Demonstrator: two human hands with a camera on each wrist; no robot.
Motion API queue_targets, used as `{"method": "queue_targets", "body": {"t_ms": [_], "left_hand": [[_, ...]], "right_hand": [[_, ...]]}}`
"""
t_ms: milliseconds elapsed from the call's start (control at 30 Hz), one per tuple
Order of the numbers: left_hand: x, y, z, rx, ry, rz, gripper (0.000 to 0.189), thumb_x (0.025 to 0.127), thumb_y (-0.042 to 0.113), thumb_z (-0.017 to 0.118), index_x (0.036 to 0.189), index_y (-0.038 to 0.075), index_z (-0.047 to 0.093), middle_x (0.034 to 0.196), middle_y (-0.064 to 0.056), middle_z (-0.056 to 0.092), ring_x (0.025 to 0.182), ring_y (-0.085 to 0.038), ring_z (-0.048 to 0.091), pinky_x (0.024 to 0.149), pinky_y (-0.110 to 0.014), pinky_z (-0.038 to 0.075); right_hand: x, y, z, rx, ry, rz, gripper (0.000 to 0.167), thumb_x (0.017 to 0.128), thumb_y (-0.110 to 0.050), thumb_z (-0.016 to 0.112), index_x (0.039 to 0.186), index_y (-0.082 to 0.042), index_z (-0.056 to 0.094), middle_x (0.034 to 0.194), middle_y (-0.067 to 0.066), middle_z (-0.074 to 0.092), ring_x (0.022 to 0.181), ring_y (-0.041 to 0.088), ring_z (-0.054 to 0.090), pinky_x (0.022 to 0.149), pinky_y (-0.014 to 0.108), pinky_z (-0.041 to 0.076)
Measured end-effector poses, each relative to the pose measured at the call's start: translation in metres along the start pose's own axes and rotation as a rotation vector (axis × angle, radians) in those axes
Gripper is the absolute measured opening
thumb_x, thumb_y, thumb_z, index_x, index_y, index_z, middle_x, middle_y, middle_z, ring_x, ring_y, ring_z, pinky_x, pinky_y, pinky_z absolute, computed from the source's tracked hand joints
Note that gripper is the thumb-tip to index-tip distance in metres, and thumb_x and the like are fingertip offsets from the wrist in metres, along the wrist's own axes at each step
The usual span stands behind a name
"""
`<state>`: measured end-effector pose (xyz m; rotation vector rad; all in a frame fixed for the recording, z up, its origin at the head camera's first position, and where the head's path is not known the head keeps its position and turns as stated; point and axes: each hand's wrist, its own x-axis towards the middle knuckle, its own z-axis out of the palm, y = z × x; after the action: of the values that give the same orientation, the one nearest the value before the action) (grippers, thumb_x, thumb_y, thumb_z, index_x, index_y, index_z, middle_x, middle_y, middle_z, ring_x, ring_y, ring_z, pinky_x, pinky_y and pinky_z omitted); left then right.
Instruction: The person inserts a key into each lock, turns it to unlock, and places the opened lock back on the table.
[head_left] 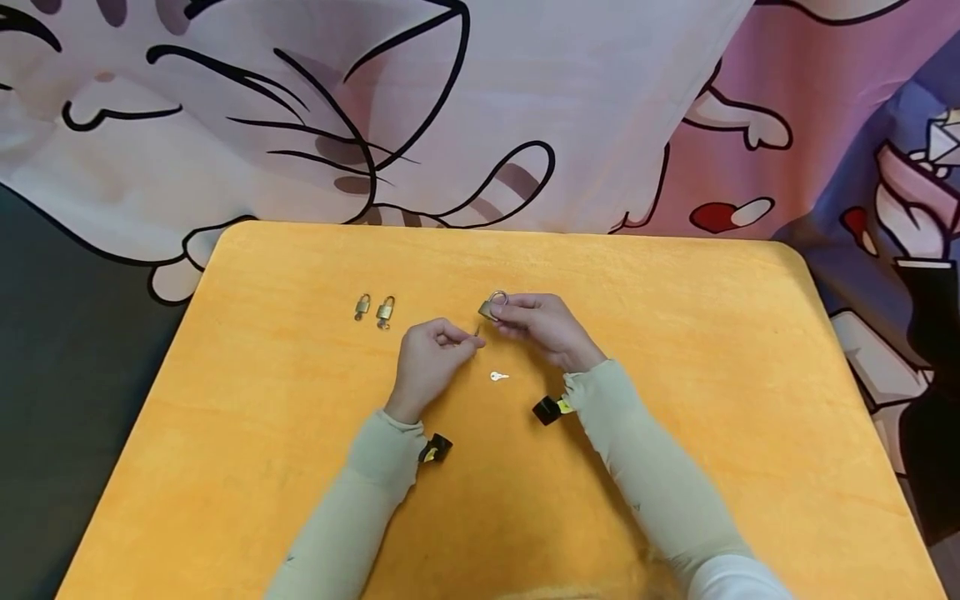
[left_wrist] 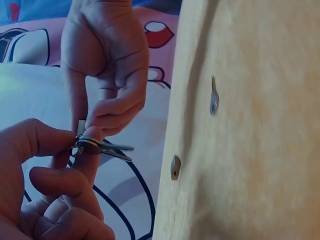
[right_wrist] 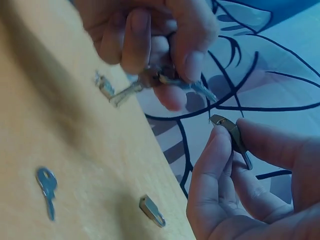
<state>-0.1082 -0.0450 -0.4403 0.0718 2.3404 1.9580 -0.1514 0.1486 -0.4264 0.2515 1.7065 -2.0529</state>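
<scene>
Near centre of the head frame, holding padlock point(head_left: 487, 312) in right grip point(head_left: 546, 327), just up-right of upward-pointing key point(head_left: 477, 331) pinched in left grip point(head_left: 430, 365).

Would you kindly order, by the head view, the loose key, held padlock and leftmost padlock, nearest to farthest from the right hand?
1. Held padlock, in right hand.
2. Loose key, lower left of it.
3. Leftmost padlock, farther left.

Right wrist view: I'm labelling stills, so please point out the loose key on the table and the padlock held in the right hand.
Loose key point(right_wrist: 48, 188): right wrist view, near where its bow meets the blade.
Held padlock point(right_wrist: 233, 134): right wrist view, on its body.
</scene>
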Motion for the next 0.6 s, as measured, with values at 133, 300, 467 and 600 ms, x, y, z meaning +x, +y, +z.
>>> {"method": "queue_targets", "body": {"t_ms": [133, 300, 467, 600], "left_hand": [[-0.001, 0.0, 0.005, -0.061, -0.001, -0.029, 0.007, 0.086, 0.007, 0.076, 0.085, 0.002, 0.074, 0.081, -0.007, 0.076, 0.078, -0.039, 0.071, 0.058, -0.021, 0.047], [-0.002, 0.002, 0.008, -0.152, -0.025, -0.059, 0.008, 0.089, 0.009, 0.076, 0.089, 0.001, 0.074, 0.083, -0.008, 0.077, 0.086, -0.041, 0.071, 0.066, -0.023, 0.05], [-0.003, 0.003, 0.011, -0.147, -0.002, -0.019, 0.009, 0.087, 0.009, 0.079, 0.088, 0.001, 0.075, 0.083, -0.008, 0.076, 0.081, -0.037, 0.072, 0.066, -0.027, 0.054], [-0.006, 0.007, 0.012, -0.117, 0.012, 0.019, 0.012, 0.085, 0.011, 0.082, 0.087, 0.001, 0.076, 0.081, -0.01, 0.074, 0.071, -0.028, 0.07, 0.062, -0.025, 0.054]], "right_hand": [[-0.006, 0.002, -0.004, 0.05, -0.022, 0.016, 0.018, 0.097, -0.006, 0.067, 0.11, 0.005, 0.071, 0.102, 0.012, 0.07, 0.088, 0.016, 0.069, 0.089, 0.031, 0.056], [-0.012, 0.003, -0.009, 0.091, -0.019, 0.0, 0.011, 0.098, -0.007, 0.065, 0.101, -0.003, 0.075, 0.1, 0.014, 0.071, 0.086, 0.016, 0.068, 0.089, 0.031, 0.056], [-0.015, 0.007, -0.01, 0.112, -0.031, -0.003, 0.011, 0.098, -0.007, 0.065, 0.097, -0.006, 0.075, 0.095, 0.007, 0.07, 0.084, 0.013, 0.066, 0.086, 0.027, 0.055], [-0.016, 0.011, -0.01, 0.132, -0.026, 0.003, 0.013, 0.099, -0.008, 0.064, 0.094, -0.008, 0.076, 0.094, 0.005, 0.069, 0.082, 0.011, 0.066, 0.081, 0.024, 0.055]]}}
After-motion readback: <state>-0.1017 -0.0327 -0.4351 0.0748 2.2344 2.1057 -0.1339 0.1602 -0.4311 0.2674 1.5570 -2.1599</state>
